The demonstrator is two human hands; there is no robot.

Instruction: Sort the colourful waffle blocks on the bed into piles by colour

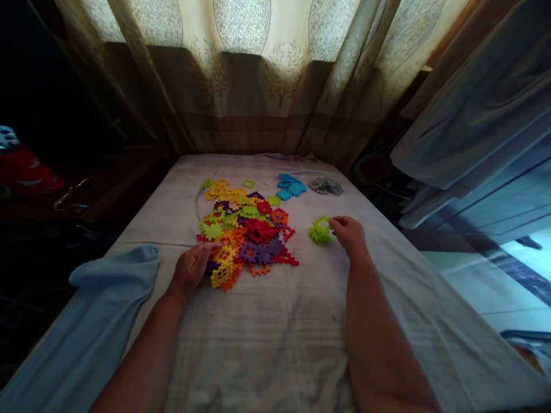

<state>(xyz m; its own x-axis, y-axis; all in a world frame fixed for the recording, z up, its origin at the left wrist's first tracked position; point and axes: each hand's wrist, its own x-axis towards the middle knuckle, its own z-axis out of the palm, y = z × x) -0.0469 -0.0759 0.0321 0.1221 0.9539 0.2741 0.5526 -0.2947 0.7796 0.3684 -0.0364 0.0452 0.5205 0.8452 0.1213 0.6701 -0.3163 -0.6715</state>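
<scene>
My right hand pinches the edge of a light-green, notched plastic building piece. That piece is over a small cluster of green pieces on the sheet, right of the main pile. At the pile's near left edge is my left hand, its fingers curled in against yellow window-patterned pieces. A dark purple piece shows beside these fingers; their tips are partly hidden, so what they grip is unclear. The mixed pile includes red pieces, purple pieces and orange pieces.
Blue pieces and grey pieces lie in separate groups at the far right of the bed sheet. A light-blue cloth drapes over the left edge. Curtains hang behind the bed, and more cloth hangs at right.
</scene>
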